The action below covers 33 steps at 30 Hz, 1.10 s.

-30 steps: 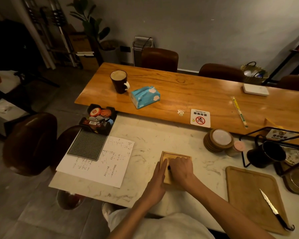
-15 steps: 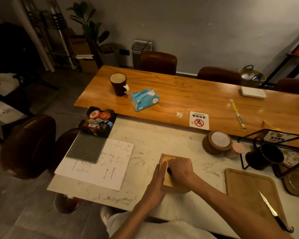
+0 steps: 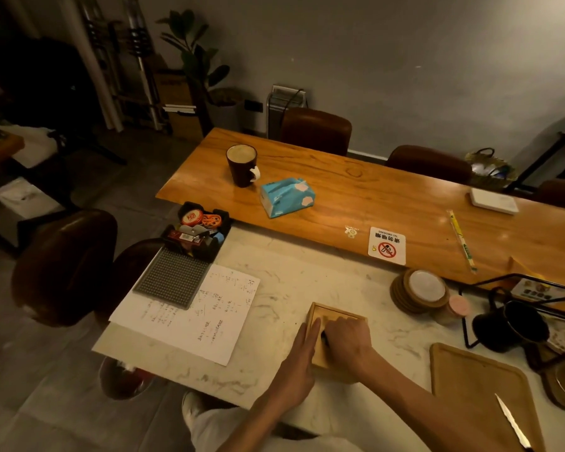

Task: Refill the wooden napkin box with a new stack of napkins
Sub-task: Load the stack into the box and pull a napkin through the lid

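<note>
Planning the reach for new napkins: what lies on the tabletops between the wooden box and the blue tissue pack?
Head view: only bare marble and bare wood between the wooden box and tissue pack.

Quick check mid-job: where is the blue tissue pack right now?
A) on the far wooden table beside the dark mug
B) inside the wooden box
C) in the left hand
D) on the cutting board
A: the blue tissue pack lies on the wooden table, just right of the dark mug.

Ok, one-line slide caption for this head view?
Both hands on the wooden napkin box on the marble table: left hand flat against its side, right hand on top.
</note>
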{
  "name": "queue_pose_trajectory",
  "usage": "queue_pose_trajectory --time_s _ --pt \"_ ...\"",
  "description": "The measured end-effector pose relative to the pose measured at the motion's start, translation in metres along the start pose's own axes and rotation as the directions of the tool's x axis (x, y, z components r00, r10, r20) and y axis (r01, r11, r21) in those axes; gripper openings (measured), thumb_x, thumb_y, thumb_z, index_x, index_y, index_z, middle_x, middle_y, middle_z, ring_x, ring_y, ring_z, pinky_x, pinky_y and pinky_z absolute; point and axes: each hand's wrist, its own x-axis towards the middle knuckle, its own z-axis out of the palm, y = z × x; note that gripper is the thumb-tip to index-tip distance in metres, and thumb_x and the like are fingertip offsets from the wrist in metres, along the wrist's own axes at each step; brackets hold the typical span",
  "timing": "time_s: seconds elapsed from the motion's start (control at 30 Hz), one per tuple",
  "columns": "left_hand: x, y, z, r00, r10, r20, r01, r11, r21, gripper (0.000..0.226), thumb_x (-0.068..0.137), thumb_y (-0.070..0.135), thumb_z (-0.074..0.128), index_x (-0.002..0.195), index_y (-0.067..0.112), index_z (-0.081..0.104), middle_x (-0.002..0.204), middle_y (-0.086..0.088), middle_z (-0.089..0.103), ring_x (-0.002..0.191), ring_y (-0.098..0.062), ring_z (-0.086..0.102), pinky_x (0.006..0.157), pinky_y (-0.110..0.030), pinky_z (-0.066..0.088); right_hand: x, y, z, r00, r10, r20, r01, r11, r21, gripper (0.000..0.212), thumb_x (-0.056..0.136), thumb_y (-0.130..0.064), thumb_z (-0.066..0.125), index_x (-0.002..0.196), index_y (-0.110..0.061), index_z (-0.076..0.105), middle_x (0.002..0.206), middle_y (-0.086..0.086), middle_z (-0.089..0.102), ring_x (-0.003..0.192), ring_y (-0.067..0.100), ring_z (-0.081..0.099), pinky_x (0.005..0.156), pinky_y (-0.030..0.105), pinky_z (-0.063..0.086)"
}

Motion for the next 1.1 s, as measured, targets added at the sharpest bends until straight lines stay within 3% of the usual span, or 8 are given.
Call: queue_pose_trajectory --time_s 0.27,0.53,0.63,0.77,0.83,1.0,1.1 --pt "0.000 0.001 0.000 1.000 -0.006 0.000 0.006 1.000 -0.014 0.082 0.096 -0.002 0.034 0.146 0.050 -0.004 0.163 0.004 -0.008 0.146 -0.020 0.025 0.102 -0.026 0.037 -0.009 0.003 0.004 0.994 0.083 -0.078 -0.076 0.993 0.088 0.031 0.100 -0.031 0.038 0.106 -0.021 0.067 0.110 0.002 0.071 0.101 0.023 0.066 0.079 0.031 0.048" --pt "0.002 -0.006 0.003 1.000 0.001 -0.009 -0.002 0.998 -0.064 0.066 0.103 0.012 0.030 0.143 0.056 0.002 0.163 0.008 0.000 0.150 -0.012 0.008 0.108 -0.018 0.018 -0.016 0.024 0.006 0.994 0.062 -0.093 -0.047 0.987 0.154 0.029 0.095 -0.039 0.041 0.102 -0.028 0.068 0.102 -0.003 0.071 0.094 0.021 0.066 0.073 0.030 0.046" --pt "0.006 -0.004 -0.002 1.000 -0.006 -0.017 0.004 0.992 -0.125 0.056 0.104 0.018 0.032 0.142 0.054 0.013 0.163 0.004 0.001 0.150 -0.012 0.005 0.114 -0.022 0.014 -0.034 0.039 0.014 0.983 0.034 -0.183 0.001 0.982 0.188 0.027 0.097 -0.038 0.041 0.111 -0.034 0.064 0.098 -0.001 0.071 0.090 0.023 0.066 0.064 0.031 0.040" --pt "0.020 0.005 -0.019 0.997 0.066 -0.028 -0.069 0.982 -0.173 0.044 0.096 0.022 0.054 0.132 0.046 0.044 0.163 0.004 0.000 0.147 -0.007 0.010 0.118 -0.027 0.021 -0.057 0.054 0.036 0.923 0.049 -0.382 0.041 0.974 0.224 0.014 0.086 -0.044 0.063 0.098 -0.043 0.069 0.058 -0.004 0.068 0.047 0.017 0.062 0.043 0.024 0.026" --pt "0.031 0.009 -0.024 0.995 0.101 0.012 -0.098 0.986 -0.138 0.037 0.090 0.029 0.063 0.124 0.042 0.055 0.163 0.007 -0.005 0.148 -0.009 0.006 0.121 -0.035 0.021 -0.064 0.059 0.043 0.905 0.079 -0.417 0.042 0.961 0.273 0.016 0.086 -0.048 0.056 0.094 -0.043 0.070 0.051 -0.009 0.064 0.037 0.012 0.056 0.041 0.020 0.023" --pt "0.052 0.020 -0.032 0.982 0.114 0.152 -0.105 0.993 -0.062 0.025 0.083 0.034 0.070 0.107 0.039 0.065 0.163 0.007 -0.010 0.148 -0.016 -0.017 0.119 -0.044 0.004 -0.076 0.059 0.054 0.836 0.131 -0.533 0.085 0.928 0.362 0.029 0.088 -0.051 0.047 0.093 -0.037 0.072 0.053 -0.011 0.064 0.039 0.009 0.053 0.045 0.013 0.022" --pt "0.063 0.025 -0.041 0.982 0.094 0.166 -0.089 0.995 -0.040 0.026 0.083 0.033 0.071 0.108 0.033 0.065 0.163 0.005 -0.005 0.148 -0.017 -0.019 0.121 -0.048 0.002 -0.071 0.059 0.052 0.821 0.162 -0.548 0.113 0.894 0.434 0.030 0.089 -0.051 0.047 0.095 -0.036 0.072 0.066 -0.013 0.068 0.053 0.006 0.059 0.048 0.016 0.037"
